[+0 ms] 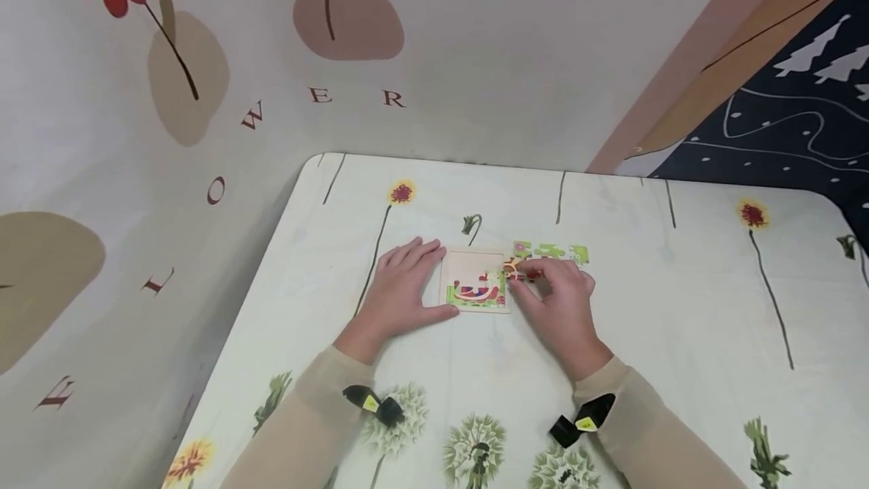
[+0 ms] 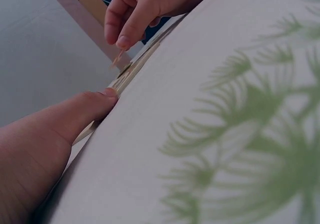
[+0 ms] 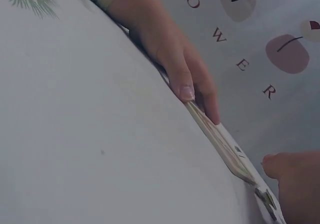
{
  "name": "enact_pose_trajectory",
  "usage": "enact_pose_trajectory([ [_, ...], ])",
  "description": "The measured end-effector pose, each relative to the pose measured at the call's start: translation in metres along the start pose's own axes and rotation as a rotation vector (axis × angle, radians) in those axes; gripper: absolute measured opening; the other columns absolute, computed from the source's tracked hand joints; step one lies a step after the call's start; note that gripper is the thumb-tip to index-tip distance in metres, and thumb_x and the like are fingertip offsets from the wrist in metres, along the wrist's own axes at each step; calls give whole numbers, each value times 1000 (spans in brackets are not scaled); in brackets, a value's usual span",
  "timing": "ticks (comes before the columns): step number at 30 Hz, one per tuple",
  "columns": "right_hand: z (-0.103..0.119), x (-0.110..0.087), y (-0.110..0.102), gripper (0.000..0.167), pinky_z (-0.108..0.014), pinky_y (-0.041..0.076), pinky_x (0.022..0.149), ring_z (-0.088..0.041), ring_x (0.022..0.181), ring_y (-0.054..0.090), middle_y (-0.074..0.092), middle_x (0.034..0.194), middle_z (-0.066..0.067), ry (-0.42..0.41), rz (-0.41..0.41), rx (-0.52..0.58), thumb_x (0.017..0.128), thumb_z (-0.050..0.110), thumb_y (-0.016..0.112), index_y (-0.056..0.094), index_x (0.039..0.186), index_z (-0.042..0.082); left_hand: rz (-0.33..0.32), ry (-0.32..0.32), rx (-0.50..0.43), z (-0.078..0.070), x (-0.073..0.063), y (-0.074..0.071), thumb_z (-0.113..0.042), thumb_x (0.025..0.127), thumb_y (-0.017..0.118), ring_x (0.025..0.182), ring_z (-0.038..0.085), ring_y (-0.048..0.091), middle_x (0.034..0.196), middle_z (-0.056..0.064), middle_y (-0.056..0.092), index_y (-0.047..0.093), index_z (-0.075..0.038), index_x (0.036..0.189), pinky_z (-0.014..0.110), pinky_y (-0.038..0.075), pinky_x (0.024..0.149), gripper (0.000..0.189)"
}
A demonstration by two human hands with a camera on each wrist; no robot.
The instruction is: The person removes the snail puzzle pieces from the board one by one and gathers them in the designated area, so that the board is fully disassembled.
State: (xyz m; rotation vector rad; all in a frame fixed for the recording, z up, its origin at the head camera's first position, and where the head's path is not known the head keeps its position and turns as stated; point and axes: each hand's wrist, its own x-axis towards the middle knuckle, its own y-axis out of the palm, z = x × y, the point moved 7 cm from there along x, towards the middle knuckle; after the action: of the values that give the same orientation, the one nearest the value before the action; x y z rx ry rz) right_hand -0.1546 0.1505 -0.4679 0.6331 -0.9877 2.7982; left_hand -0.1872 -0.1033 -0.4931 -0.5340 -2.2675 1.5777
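A square wooden puzzle board lies on the table, its lower part filled with a red, green and purple picture. My left hand rests along the board's left side, fingers extended and thumb at the near left corner. At the board's right edge, my right hand pinches a small puzzle piece between thumb and forefinger. The left wrist view shows that piece tilted, just above the board. Loose puzzle pieces, green with bits of other colours, lie right of the board, partly hidden by the right hand.
A white cloth with printed flowers covers the table. Behind and to the left rises a pale wall hanging with printed letters and shapes. A dark panel with white trees stands at the back right. Each wrist wears a strapped camera.
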Motion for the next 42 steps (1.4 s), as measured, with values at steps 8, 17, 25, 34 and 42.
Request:
enact_pose_trajectory([
  [8,-17,-7,-26,27,-59,28,95,-29,106,61,78,109,-7,42,-53,-77,82,8,93,80,105,10,13,-6,-3,-2,0,-2,-77,85,71,161,29,22,171,2,36,43,-15,165,57,21,123,104],
  [17,-29,-14,-37,21,-60,29,92,-30,100,59,77,106,-9,118,-55,-135,84,7,91,79,101,8,20,-8,2,-2,0,-1,-77,85,70,161,29,22,171,2,36,43,-15,165,58,21,123,105],
  [25,-31,-13,-36,20,-61,28,91,-30,100,58,77,105,-8,132,-24,-168,86,8,90,79,103,9,18,-10,7,-2,0,-1,-79,85,70,161,30,22,171,2,36,43,-15,164,58,21,123,105],
  [34,-22,-12,-35,10,-58,34,84,-36,98,60,77,103,-9,36,-6,-314,88,11,85,82,97,9,10,1,5,-2,1,-2,-78,85,70,160,30,23,171,2,37,43,-15,164,59,22,123,105],
  [42,-17,-9,-34,8,-64,32,86,-41,99,53,71,98,-12,-82,-90,-343,86,14,83,81,88,7,14,-13,3,-2,1,-2,-77,85,71,160,29,24,170,2,38,44,-15,164,57,22,123,104],
])
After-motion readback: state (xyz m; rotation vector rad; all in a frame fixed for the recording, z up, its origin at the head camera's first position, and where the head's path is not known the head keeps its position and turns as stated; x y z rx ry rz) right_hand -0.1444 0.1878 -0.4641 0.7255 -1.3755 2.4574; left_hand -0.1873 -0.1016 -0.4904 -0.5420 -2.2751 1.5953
